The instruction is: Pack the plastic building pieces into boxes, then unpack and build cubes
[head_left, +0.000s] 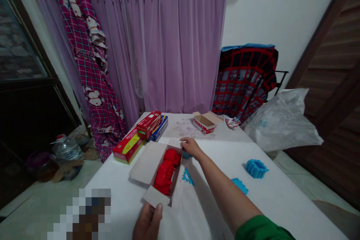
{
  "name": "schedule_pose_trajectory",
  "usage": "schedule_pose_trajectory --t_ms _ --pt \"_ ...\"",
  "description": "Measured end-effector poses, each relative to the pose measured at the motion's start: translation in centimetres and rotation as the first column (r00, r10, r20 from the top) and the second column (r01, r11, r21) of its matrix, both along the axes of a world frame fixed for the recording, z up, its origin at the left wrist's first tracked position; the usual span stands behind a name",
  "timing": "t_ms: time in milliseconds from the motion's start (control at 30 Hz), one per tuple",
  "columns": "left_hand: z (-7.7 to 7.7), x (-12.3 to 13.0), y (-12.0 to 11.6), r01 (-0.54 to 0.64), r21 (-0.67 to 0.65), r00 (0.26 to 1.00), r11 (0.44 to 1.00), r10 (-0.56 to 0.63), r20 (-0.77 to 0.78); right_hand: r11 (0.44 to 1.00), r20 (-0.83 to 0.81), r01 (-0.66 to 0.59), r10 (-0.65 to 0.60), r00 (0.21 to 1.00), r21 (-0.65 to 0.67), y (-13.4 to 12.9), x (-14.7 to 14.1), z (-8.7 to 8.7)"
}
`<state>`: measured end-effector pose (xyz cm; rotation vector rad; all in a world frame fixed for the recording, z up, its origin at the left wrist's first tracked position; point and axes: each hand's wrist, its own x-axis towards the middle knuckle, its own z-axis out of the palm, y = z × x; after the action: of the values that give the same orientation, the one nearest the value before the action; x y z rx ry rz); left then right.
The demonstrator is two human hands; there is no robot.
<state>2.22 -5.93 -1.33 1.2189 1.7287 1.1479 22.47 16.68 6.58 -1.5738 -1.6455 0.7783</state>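
Observation:
An open cardboard box (146, 162) lies on the white table, its lid folded out to the left and its end flaps spread. Inside sit shiny red plastic pieces (164, 175) with wavy edges. My left hand (147, 222) pinches the near end flap between thumb and fingers. At the far right corner, my right hand (190, 147) is closed on the far flap, its fingertips small in view. A blue triangular piece (188, 177) with scalloped edges rests just right of the box. Another blue piece (186, 155) is partly hidden below my right hand.
Right on the table (213, 210) are a blue scalloped stack (256, 168) and a flat blue piece (240, 186), partly behind my forearm. Red-yellow (129, 146), red (149, 124) and blue (159, 129) cartons stand back left. An open small carton (204, 124) and a plastic bag (281, 123) are farther right.

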Motion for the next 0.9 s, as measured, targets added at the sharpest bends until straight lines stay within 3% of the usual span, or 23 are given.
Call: schedule_pose_trajectory --t_ms 200,300,400,533,667,767,900 --pt "3.2 -4.2 3.2 -0.107 0.03 0.994 0.994 0.107 0.001 0.998 -0.03 0.047 -0.046 0.998 0.03 -7.1 2.1 -2.2" --pt "4.8 -5.9 4.0 -0.123 0.055 0.991 0.991 0.126 -0.053 0.991 -0.06 0.016 -0.008 0.998 0.135 -10.8 2.3 -3.0" --pt "5.9 -5.8 3.5 -0.064 0.178 0.979 0.982 0.097 -0.181 0.963 -0.038 -0.067 0.079 0.996 0.26 -12.8 2.2 -2.8" --pt "5.8 -4.5 2.4 0.103 0.309 0.869 0.945 0.066 -0.49 0.926 0.085 -0.215 0.198 0.976 0.311 -12.8 2.3 -1.7" --pt "5.0 -4.7 3.0 0.139 0.314 0.781 0.939 0.091 -0.618 0.945 0.192 -0.238 0.197 0.961 0.222 -11.8 2.5 -0.7" --pt "5.0 -5.3 4.2 0.107 0.313 0.787 0.944 0.112 -0.607 0.964 0.262 -0.222 0.178 0.949 0.147 -11.1 2.1 0.3" --pt "5.2 -5.7 5.7 -0.022 0.206 0.886 0.978 0.115 -0.45 0.977 0.26 -0.212 0.203 0.944 0.009 -9.4 1.6 1.7"
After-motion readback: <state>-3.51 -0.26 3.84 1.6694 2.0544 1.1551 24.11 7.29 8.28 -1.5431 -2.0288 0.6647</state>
